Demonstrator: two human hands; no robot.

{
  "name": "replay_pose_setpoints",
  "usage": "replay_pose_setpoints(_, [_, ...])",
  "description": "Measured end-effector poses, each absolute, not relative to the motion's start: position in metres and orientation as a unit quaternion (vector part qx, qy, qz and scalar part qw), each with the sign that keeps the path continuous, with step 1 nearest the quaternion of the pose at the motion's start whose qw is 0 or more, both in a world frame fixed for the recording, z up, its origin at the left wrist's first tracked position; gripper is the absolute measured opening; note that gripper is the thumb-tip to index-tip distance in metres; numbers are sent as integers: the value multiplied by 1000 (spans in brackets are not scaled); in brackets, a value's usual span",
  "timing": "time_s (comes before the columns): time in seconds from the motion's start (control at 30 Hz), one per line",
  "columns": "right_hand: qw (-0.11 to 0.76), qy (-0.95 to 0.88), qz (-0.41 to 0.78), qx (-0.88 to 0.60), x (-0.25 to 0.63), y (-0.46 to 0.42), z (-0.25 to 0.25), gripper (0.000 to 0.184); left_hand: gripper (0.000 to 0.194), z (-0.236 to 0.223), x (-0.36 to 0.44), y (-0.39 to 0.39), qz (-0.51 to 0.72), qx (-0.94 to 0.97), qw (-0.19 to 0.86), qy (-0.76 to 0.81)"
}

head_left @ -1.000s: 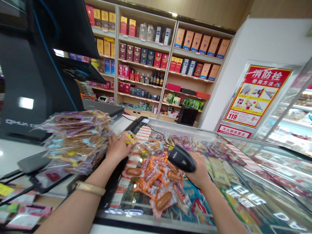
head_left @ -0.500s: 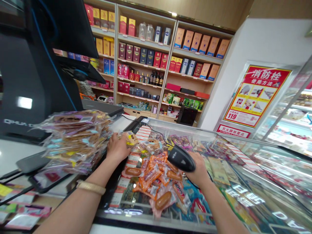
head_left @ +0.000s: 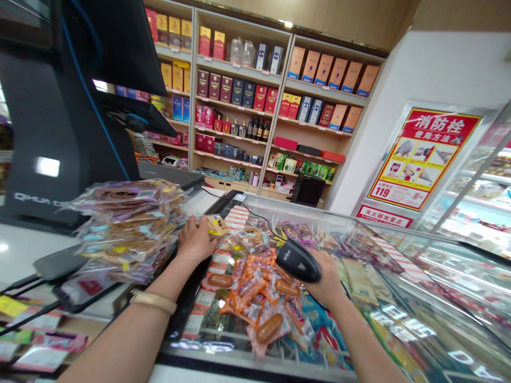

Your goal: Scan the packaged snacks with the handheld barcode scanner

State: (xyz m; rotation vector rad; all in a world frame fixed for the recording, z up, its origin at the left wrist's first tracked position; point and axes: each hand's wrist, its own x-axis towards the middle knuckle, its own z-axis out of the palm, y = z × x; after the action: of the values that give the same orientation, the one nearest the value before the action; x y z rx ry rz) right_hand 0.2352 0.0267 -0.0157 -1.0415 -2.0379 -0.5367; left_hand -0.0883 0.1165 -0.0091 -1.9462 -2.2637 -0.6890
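Observation:
My left hand point(head_left: 194, 240) is closed on a small yellow snack packet point(head_left: 215, 225) at the far edge of the glass counter top point(head_left: 383, 314). My right hand point(head_left: 328, 276) grips a black barcode scanner point(head_left: 297, 259), whose head points left over a heap of orange sausage packets point(head_left: 259, 292) lying on the glass. A tall stack of flat clear-wrapped snack packets point(head_left: 128, 229) sits just left of my left hand. A gold bracelet point(head_left: 155, 301) is on my left wrist.
A black checkout terminal point(head_left: 67, 117) stands at the left with a phone and cables point(head_left: 56, 266) on the white counter. Shelves of boxed goods and bottles point(head_left: 255, 90) fill the back wall. A red fire-hydrant poster point(head_left: 423, 154) hangs at the right, beside a glass-door cooler point(head_left: 479, 202).
Both hands have stayed almost where they were. The view has shifted slightly; the left hand still holds the yellow packet and the scanner is still pointed left.

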Motion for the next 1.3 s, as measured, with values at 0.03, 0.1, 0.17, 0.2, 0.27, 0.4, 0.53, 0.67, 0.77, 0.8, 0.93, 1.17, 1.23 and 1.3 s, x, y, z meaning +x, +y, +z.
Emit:
replay_pose_setpoints(0.03, [385,-800,-211,-410,235,27,-16,15,73,-10,-89,117,-225,-639,37,-735])
replay_pose_setpoints(0.1, [383,-800,-209,-412,235,27,-16,16,71,-10,-90,118,-228,-639,33,-734])
replay_pose_setpoints(0.17, [387,-799,-206,-412,234,27,-16,18,72,-9,-90,118,-240,-631,26,-738])
replay_pose_setpoints(0.2, [391,-798,-207,-411,234,27,-16,19,72,-9,-90,119,-252,-629,22,-735])
replay_pose_setpoints(0.27, [396,-794,-209,-410,234,26,-16,21,69,-8,-90,119,-297,-632,21,-715])
replay_pose_setpoints(0.4, [397,-792,-207,-416,235,26,-15,21,65,-6,-90,120,-406,-641,39,-650])
replay_pose_setpoints(0.53, [404,-783,-200,-428,236,26,-16,19,71,-1,-86,116,-524,-654,86,-539])
replay_pose_setpoints(0.67, [439,-758,-208,-435,234,25,-13,16,71,4,-74,104,-581,-681,120,-429])
replay_pose_setpoints(0.77, [478,-735,-216,-429,232,23,-10,16,72,5,-62,92,-566,-720,126,-380])
replay_pose_setpoints(0.8, [487,-731,-213,-428,232,23,-9,15,71,4,-59,89,-556,-736,123,-366])
replay_pose_setpoints(0.93, [495,-718,-196,-449,234,23,-10,12,71,0,-46,80,-512,-789,94,-326])
replay_pose_setpoints(1.17, [496,-715,-181,-458,238,28,-14,17,69,-2,-37,70,-497,-804,78,-316])
replay_pose_setpoints(1.23, [502,-712,-190,-453,239,29,-15,16,69,-2,-36,69,-510,-798,55,-317])
replay_pose_setpoints(1.3, [506,-707,-198,-454,240,29,-17,18,69,-4,-35,71,-531,-785,11,-319])
